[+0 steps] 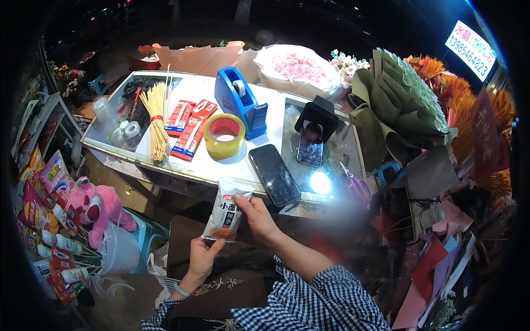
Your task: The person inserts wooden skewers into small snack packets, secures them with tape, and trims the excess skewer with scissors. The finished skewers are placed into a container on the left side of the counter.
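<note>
A white snack packet (225,212) with dark printing and a reddish food picture is held just off the table's front edge. My left hand (203,257) pinches its lower end between thumb and fingers. My right hand (256,216) grips its upper right side, the thumb lying on the front; the fingers behind are hidden. Beyond the packet, a roll of yellowish packing tape (240,149) stands on the table. A black phone (274,175) lies near my right hand. Red snack packets (190,132) overlap to the left of the tape.
On the table (187,91) are a bundle of wooden skewers (157,124), a blue tape dispenser (243,105), purple-handled scissors (358,186), a bright light (320,183) and a second phone (310,150). Bouquets (301,69) line the far side. A bucket (117,249) with snacks stands left.
</note>
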Demonstrator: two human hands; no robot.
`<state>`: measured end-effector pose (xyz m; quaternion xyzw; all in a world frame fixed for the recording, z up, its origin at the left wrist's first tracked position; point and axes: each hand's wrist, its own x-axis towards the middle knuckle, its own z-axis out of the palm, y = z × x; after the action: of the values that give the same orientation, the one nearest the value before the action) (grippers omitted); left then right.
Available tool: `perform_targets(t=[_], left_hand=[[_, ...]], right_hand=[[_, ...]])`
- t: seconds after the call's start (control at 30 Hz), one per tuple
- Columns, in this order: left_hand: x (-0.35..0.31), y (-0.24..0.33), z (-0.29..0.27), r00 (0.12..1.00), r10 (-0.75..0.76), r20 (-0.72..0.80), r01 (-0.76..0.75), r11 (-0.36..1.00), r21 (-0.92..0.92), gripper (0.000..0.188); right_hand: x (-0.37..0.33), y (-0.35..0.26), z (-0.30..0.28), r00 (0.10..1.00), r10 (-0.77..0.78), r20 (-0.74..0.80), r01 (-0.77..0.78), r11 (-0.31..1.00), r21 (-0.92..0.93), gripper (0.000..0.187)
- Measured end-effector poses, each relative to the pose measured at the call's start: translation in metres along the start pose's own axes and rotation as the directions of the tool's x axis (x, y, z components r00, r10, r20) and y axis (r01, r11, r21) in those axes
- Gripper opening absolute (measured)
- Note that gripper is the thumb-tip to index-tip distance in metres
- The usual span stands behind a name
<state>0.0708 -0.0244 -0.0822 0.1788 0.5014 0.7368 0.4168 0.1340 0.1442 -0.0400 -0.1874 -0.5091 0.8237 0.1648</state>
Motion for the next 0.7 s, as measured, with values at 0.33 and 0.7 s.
perform_targets(t=[0.33, 0.7], left_hand=[[-0.001, -0.008, -0.003, 0.995, 0.004, -0.097, 0.008, 0.992, 0.126, 0.025], [-0.001, -0.014, -0.004, 0.99, 0.06, -0.13, -0.03, 0.976, 0.217, 0.033]], right_hand=[[0.001, 0.002, -0.002, 1.0, -0.017, 0.001, 0.017, 1.0, -0.017, 0.037], [0.002, 0.004, -0.002, 0.999, -0.033, -0.024, 0.032, 0.999, -0.029, 0.038]])
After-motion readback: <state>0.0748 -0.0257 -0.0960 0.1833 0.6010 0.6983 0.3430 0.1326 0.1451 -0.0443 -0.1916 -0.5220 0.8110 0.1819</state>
